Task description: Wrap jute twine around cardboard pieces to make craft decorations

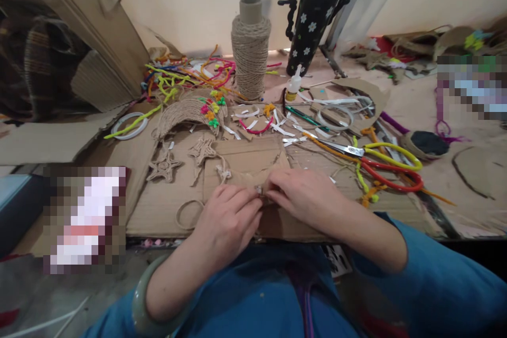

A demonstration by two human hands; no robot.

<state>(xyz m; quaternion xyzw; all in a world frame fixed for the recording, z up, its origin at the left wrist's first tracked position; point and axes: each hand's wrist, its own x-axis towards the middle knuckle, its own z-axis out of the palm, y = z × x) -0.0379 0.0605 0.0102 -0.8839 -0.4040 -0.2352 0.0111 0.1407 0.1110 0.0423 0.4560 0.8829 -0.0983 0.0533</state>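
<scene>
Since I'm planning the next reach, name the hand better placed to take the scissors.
Right hand, likely: the red-and-yellow-handled scissors lie on its side, close by. The left hand is farther off, with the right between. Both look occupied, though.

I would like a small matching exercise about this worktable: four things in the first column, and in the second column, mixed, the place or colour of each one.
Things
1. scissors
2. twine roll
3. flask
4. left hand

Place or colour
a. black, patterned with white
b. close to the right hand
c. partly yellow, partly red
d. upright, left of the glue bottle in the picture

Right pairs: 1-c, 2-d, 3-a, 4-b
</scene>
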